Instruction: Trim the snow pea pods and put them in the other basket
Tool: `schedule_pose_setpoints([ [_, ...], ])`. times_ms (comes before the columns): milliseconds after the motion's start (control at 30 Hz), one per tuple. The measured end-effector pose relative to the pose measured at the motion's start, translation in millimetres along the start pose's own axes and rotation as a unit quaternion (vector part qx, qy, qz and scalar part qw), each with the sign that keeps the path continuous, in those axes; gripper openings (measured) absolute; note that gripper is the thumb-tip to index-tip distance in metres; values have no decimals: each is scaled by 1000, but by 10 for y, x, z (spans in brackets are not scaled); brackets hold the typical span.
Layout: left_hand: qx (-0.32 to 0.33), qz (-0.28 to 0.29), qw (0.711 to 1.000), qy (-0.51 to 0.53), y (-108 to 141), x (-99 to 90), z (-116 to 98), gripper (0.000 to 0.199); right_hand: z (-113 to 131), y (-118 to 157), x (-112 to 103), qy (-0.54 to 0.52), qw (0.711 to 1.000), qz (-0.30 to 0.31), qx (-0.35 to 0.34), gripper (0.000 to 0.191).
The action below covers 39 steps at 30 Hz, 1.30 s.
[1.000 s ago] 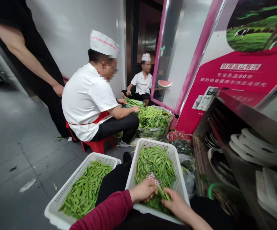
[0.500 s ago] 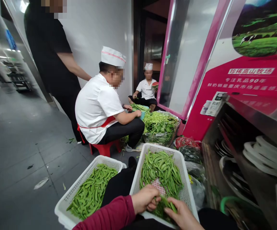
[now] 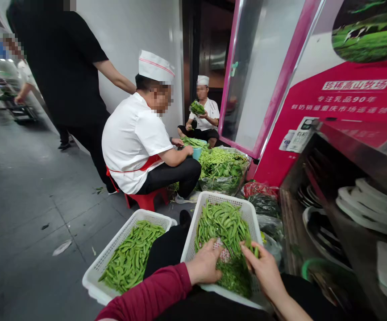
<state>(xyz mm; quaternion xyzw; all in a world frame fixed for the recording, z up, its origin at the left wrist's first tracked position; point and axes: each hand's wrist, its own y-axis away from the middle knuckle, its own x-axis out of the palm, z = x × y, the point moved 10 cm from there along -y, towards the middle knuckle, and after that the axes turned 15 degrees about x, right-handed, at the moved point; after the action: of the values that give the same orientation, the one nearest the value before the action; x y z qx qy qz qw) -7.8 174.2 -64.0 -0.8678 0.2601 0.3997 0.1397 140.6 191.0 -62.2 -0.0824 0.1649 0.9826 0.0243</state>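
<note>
A white perforated basket [image 3: 189, 238] in front of me holds green pea pods [image 3: 222, 225] toward its far end. Nearer to me in it is a pile of small green trimmings [image 3: 235, 276]. My left hand [image 3: 205, 264] is over the basket's left side with fingers stretched out, and I see nothing in them. At the right side, my right hand [image 3: 262, 265] is closed, with a few pea pods [image 3: 252, 249] between thumb and fingers. A second white basket [image 3: 93, 276], to the left beside my leg, is filled with pea pods [image 3: 135, 254].
A co-worker [image 3: 136, 133] in white sits on a red stool [image 3: 146, 199] ahead, beside bagged greens [image 3: 223, 167]. Another person [image 3: 208, 111] sits farther back. Someone in black [image 3: 62, 67] stands at left. Shelves with plates [image 3: 364, 209] stand at right.
My hands, close together before over the near end of the basket, are now apart. The left fingers have opened, and the right hand has moved up with pods. The far person now holds up greens.
</note>
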Motion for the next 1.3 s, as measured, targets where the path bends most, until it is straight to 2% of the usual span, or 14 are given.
schedule_pose_setpoints([
  [67,22,48,992,116,-26,120,-139,41,-115,34,202,-25,998,53,31,46],
  [167,-31,100,951,291,-21,358,-238,37,-261,84,432,-42,991,110,70,48],
  [233,-68,73,936,338,-16,371,-212,35,-264,72,395,-4,994,93,60,49],
  [333,-67,49,949,303,10,243,-167,28,55,106,125,137,987,-6,-85,45],
  [400,-34,81,971,220,34,155,-189,26,348,270,137,262,938,-11,-227,38],
  [467,13,135,980,146,62,124,-256,26,470,472,351,388,860,62,-326,25],
  [567,68,169,975,130,89,117,-367,25,435,642,633,491,779,180,-346,8],
  [633,86,116,975,167,64,44,-408,26,438,607,700,460,809,209,-301,14],
  [767,58,-71,959,269,42,-135,-312,30,162,338,687,189,951,233,-78,25],
  [867,-1,-120,913,391,50,-5,-211,33,-226,326,802,-22,955,283,82,33],
  [1000,-45,-148,849,505,38,105,-175,33,-164,362,806,-108,948,288,86,34],
  [1133,-45,-45,892,447,35,88,-248,31,167,360,764,67,947,313,-16,22],
  [1233,4,95,958,271,41,64,-302,25,175,312,765,254,913,315,-58,16],
  [1300,61,141,981,115,6,9,-311,22,119,280,774,338,887,306,-76,19],
])
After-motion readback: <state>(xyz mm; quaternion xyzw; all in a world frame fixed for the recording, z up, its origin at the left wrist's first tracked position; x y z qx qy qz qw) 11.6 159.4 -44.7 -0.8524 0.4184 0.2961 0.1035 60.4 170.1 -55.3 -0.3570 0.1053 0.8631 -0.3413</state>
